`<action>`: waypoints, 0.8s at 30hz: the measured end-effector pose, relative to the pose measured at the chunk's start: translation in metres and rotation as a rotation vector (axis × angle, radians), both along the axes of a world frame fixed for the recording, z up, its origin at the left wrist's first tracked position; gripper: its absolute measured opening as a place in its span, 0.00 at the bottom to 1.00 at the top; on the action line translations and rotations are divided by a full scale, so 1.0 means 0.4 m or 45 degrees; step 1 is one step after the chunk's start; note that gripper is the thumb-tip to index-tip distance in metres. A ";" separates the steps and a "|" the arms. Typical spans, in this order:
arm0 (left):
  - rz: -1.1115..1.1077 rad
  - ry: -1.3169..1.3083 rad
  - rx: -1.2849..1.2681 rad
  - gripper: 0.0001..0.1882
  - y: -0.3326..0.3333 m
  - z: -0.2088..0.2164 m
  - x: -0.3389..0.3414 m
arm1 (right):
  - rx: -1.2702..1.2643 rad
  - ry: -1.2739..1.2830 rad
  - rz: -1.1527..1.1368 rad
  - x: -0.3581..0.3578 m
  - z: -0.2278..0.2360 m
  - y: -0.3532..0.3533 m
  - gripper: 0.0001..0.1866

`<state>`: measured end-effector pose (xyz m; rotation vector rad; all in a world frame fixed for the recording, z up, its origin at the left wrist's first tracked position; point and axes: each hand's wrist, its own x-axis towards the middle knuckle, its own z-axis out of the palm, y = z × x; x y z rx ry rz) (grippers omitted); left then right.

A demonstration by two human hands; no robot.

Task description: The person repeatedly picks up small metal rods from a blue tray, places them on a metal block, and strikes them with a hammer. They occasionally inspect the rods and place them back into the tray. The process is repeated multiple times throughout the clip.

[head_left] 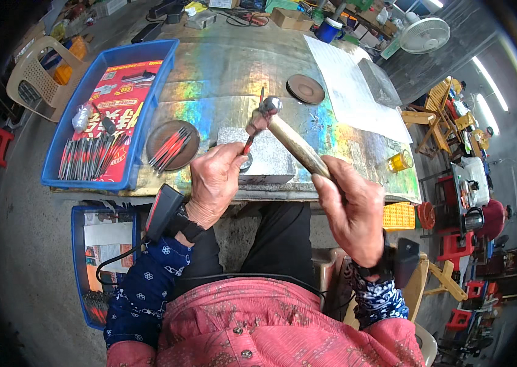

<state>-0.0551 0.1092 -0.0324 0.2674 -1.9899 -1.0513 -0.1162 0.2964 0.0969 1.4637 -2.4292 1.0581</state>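
My left hand [214, 177] is closed on a slim red-and-black tool [249, 144], which points away from me over a speckled grey stone block [273, 160]. In my right hand [354, 208] is a hammer [298, 145], gripped near the end of its wooden handle. The hammer's head overlaps the middle of the slim tool in the picture; whether they touch I cannot tell. A brown round dish [191, 160] left of the block carries several similar red-and-black pieces. Another brown dish [305, 89] lies beyond the block, to the right.
A blue tray [169, 52] on the left holds rows of slim tools on red printed paper. White sheets [344, 92] and a yellow-filled glass [399, 161] are on the right of the table. A second blue bin [77, 244] stands below at left. A fan [423, 33] is at far right.
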 end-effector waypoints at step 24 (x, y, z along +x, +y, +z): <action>-0.030 -0.018 0.019 0.06 -0.002 0.001 0.002 | -0.116 -0.021 -0.071 -0.002 -0.008 0.018 0.09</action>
